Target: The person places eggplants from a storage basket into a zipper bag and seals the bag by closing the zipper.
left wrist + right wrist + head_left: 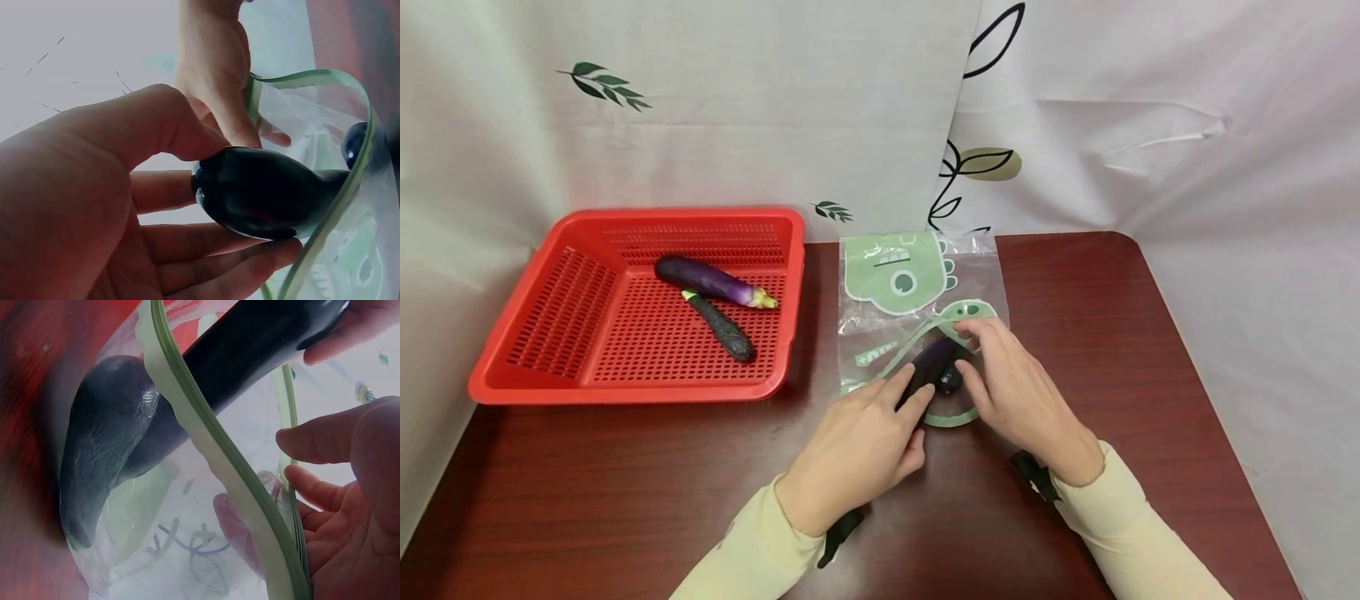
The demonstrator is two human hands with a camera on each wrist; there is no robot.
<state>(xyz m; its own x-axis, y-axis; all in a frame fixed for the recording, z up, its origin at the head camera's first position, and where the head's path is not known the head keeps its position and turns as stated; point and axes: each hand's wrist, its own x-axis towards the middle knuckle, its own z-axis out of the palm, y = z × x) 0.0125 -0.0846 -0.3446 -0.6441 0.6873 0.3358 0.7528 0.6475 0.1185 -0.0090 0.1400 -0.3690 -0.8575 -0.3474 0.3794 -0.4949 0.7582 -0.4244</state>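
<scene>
My left hand holds a dark glossy eggplant by its rounded end, thumb on one side and fingers on the other. The eggplant's far part reaches through the mouth of a clear zip bag with green print and a green zip strip. My right hand grips the bag's rim between its fingers, holding the mouth apart. Inside the bag lies another dark, tapering vegetable, beside the held eggplant; the film partly blurs it.
A red plastic basket stands on the left of the brown table. In it lie a purple eggplant and a smaller dark, bumpy vegetable with a green tip. A white patterned curtain hangs behind the table.
</scene>
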